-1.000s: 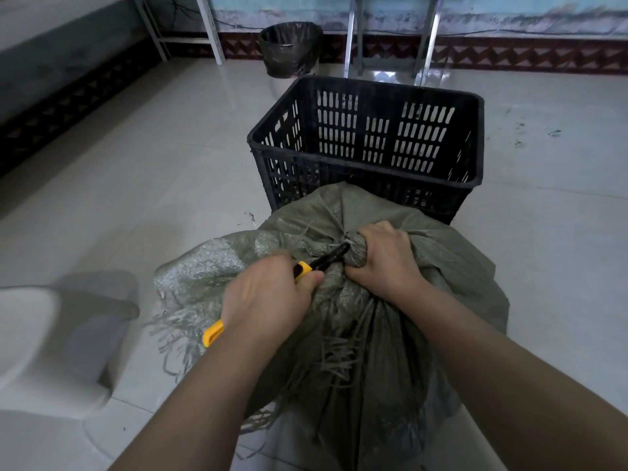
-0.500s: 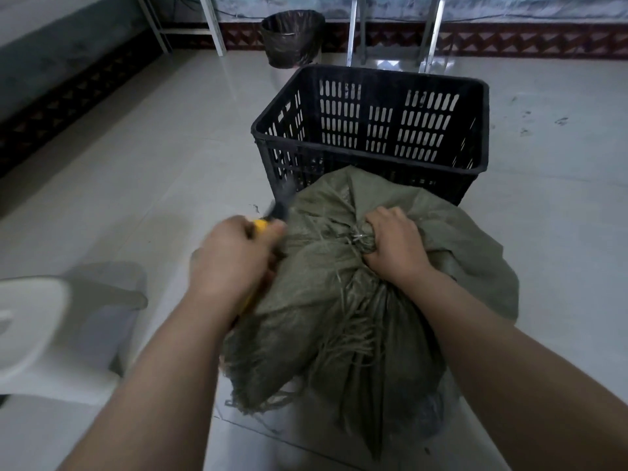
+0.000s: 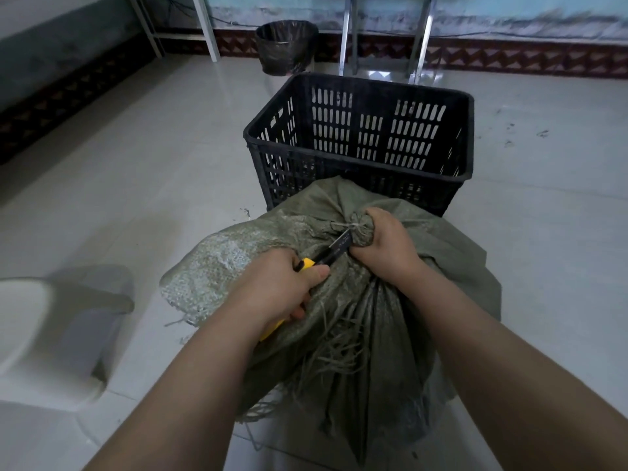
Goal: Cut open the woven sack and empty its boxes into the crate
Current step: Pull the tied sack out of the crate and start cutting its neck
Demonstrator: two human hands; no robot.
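- Sack (image 3: 339,300): neck bunched in right hand (image 3: 387,246).
- Knife (image 3: 331,251) gripped by left hand (image 3: 282,290), blade at tie (image 3: 355,227).
- Cutting step; tie to be severed next, judged.

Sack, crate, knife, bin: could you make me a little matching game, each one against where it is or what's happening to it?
Things:
1. sack
2. crate
3. knife
4. bin

States:
A. by the far wall
B. in the left hand, blade at the tie
C. neck gripped by the right hand
D. just behind the sack, nothing seen inside

Pairs: 1-C, 2-D, 3-B, 4-A
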